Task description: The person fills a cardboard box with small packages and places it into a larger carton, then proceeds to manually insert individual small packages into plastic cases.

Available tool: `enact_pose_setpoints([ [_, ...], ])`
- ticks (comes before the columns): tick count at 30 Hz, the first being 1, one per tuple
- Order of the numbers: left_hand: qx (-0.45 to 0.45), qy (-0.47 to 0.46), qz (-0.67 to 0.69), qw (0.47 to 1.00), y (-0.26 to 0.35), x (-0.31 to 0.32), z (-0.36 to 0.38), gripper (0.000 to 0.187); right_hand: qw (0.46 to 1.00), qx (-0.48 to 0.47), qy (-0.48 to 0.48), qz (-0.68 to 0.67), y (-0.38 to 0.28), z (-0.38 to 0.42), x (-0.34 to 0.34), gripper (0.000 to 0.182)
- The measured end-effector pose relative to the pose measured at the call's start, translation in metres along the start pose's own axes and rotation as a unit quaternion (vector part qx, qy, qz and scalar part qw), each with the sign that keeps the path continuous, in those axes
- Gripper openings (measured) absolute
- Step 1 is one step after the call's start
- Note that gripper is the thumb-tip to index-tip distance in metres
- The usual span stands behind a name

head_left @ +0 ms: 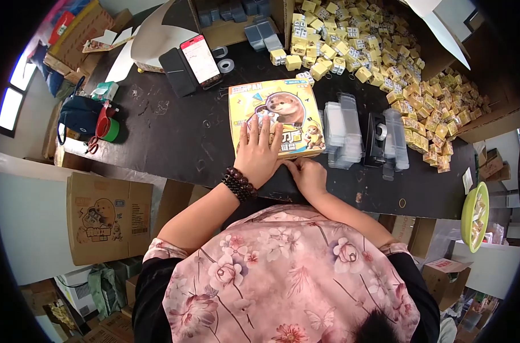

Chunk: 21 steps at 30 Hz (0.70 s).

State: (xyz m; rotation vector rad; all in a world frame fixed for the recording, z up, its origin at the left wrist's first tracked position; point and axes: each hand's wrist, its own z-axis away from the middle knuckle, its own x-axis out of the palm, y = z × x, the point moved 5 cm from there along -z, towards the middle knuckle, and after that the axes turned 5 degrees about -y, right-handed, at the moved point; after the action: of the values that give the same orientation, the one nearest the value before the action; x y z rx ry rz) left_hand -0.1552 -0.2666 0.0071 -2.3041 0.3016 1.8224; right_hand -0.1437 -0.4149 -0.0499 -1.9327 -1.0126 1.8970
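Note:
A yellow box (283,103) with an otter-like animal printed on its lid lies on the black table in front of me. My left hand (259,150) rests flat on the lid's lower left part, fingers spread, a dark beaded bracelet on the wrist. At the box's near edge is my right hand (307,176), its fingers curled, the fingertips close to the lower front side; whether they hold anything is hidden. Clear plastic sleeves (343,131) lie just right of the box, beside a black tape dispenser (377,137).
Many small yellow boxes (357,43) are heaped at the back right. A phone (200,60) and tape rolls (226,66) lie behind at the left. Farther left are a dark pouch (80,116) and scissors (92,145). A green basket (474,217) stands at the right edge.

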Motion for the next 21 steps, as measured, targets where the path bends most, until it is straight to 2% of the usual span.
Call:
enact_pose_setpoints([
  [3,-0.021,-0.004,-0.011,1.000,0.005,0.001,-0.001,0.079,1.000,-0.006,-0.008,0.016,0.007,0.001,-0.005,0.035],
  [5,-0.018,-0.008,-0.012,1.000,0.005,-0.001,0.000,0.078,0.998,0.031,0.019,-0.059,0.013,0.007,-0.018,0.035],
  [8,-0.008,0.004,-0.007,1.000,0.004,0.000,0.001,0.077,0.978,-0.013,0.117,-0.173,0.012,0.018,-0.047,0.018],
  [9,0.002,0.018,0.000,1.000,0.005,0.000,0.001,0.075,0.973,0.011,0.108,-0.202,0.019,0.019,-0.049,0.016],
  [11,0.000,0.015,-0.006,1.000,0.004,0.002,0.002,0.074,0.963,0.029,0.125,-0.238,0.026,0.014,-0.055,0.023],
  [12,0.001,0.010,-0.011,1.000,0.005,0.002,0.003,0.073,0.964,0.012,0.123,-0.238,0.027,0.009,-0.055,0.033],
  [15,-0.012,0.003,-0.008,1.000,0.008,-0.002,0.002,0.076,0.971,-0.029,0.091,-0.219,0.019,-0.001,-0.053,0.040],
  [16,-0.014,0.006,-0.010,1.000,0.010,-0.001,0.002,0.076,0.986,-0.065,0.074,-0.131,0.014,-0.001,-0.054,0.044],
  [19,-0.034,0.007,-0.070,0.997,0.012,0.008,0.000,0.086,0.980,-0.038,0.051,-0.191,0.007,0.000,-0.051,0.045],
  [21,-0.039,0.011,-0.057,0.998,0.012,0.010,0.000,0.087,0.986,-0.060,0.052,-0.144,0.010,-0.001,-0.050,0.045],
])
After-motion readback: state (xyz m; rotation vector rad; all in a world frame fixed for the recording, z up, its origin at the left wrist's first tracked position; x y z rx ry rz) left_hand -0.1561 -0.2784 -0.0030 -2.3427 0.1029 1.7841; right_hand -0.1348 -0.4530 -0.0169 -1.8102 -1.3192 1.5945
